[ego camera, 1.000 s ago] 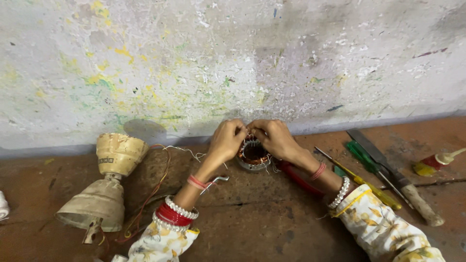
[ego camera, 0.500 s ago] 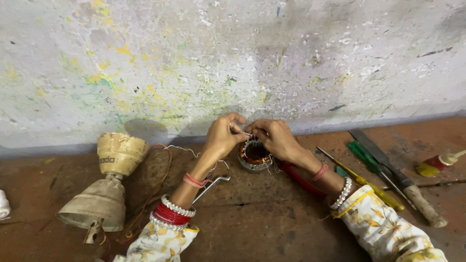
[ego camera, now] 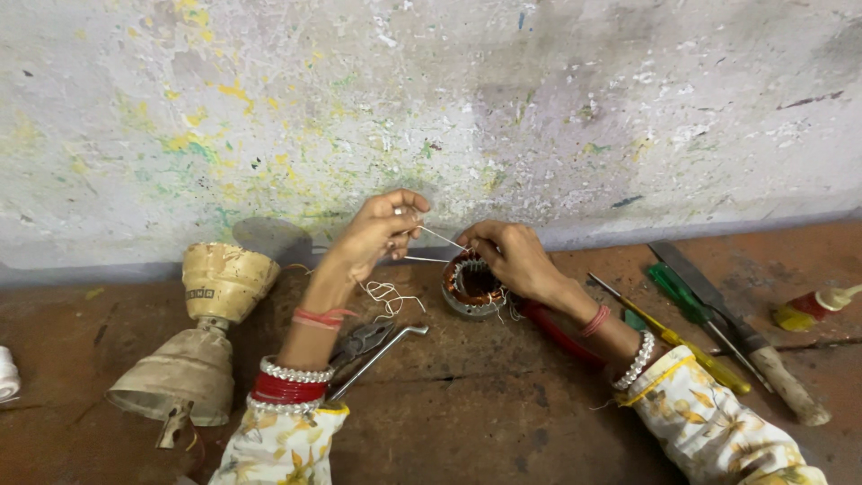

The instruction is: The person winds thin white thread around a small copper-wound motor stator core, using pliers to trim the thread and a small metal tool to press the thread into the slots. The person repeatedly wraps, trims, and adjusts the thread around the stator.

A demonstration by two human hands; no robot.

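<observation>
Sleeves with a yellow floral print enter from the near edge of the worn brown surface [ego camera: 503, 422], each wrist ringed with bangles. Between the forearms, near the left wrist, lie a bent metal rod [ego camera: 382, 348] and a pair of pliers [ego camera: 359, 341], touching or nearly so. Toward the left end stands a dusty cream cone-shaped housing [ego camera: 193, 355], tipped over with its wide mouth toward the near edge. On the right side lie a yellow-handled screwdriver [ego camera: 691, 350], a green-handled tool [ego camera: 678, 292], a flat blade with a wooden handle [ego camera: 745, 337] and, near the right edge, a small red and yellow bottle [ego camera: 813, 307] on its side.

Farther in, the right hand [ego camera: 512, 256] rests on a small round stator [ego camera: 471, 286] with copper windings, which sits on the surface near the far edge, about the middle; its fingers curl over the stator's top rim and seem to pinch something at the winding. The left hand [ego camera: 377, 232] is raised just left of it, thumb and fingers closed on a thin white thread [ego camera: 440, 236] drawn taut to the stator. Loose loops of thread [ego camera: 388, 296] lie below that hand.

Behind everything rises a paint-flecked wall [ego camera: 539, 108].
</observation>
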